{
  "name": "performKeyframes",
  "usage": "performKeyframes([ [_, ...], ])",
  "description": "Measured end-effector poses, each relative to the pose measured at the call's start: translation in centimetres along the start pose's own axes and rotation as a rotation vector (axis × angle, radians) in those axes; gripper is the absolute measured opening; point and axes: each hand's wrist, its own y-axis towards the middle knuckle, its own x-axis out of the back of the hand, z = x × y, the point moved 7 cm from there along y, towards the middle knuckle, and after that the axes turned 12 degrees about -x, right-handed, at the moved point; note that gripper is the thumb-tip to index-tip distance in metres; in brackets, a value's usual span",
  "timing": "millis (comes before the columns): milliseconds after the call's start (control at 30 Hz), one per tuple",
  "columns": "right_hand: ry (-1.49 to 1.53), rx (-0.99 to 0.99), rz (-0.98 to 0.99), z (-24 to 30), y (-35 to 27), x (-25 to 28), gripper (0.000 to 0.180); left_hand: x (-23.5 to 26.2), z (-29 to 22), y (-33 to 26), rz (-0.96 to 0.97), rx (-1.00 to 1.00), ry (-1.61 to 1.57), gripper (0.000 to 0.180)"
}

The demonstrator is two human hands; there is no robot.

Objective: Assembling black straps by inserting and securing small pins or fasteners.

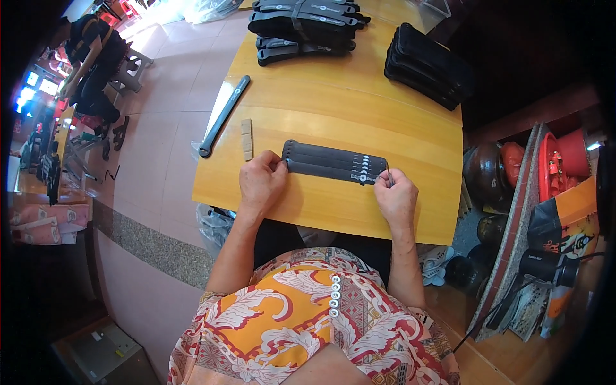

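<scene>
A set of flat black straps with pale printing lies overlapped side by side on the wooden table in front of me. My left hand pinches the left end of the set between thumb and finger. At the opposite end, my right hand is closed on the near corner; a small dark, thin piece shows at its fingertips, too small to make out. Left of the set lies a short brown folded strip. Beyond that, a single long dark strap with rounded ends rests slantwise near the table's left edge.
Bundled dark straps are piled at the table's far side, with a black stack to their right. The yellow wooden table ends close to my body. Red tubs and a jar stand at right. A person sits far left.
</scene>
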Motion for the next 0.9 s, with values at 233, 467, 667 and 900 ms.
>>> performKeyframes([
  [233,-0.118,0.055,-0.043,0.3,0.0,-0.3,0.018,0.2,0.2,0.1,0.018,0.022,0.085,0.014],
  [467,-0.055,0.057,0.011,0.7,-0.8,0.7,0.019,0.3,2.6,-0.3,-0.036,0.203,-0.393,0.013],
  [667,0.090,0.212,0.089,4.1,-1.4,-0.8,0.013,1.2,-2.5,-0.8,-0.200,-0.337,-0.274,0.015],
  [900,0.125,0.055,0.292,1.6,2.3,-4.4,0.013,-1.8,-0.5,0.4,-0.037,-0.045,-0.464,0.016],
])
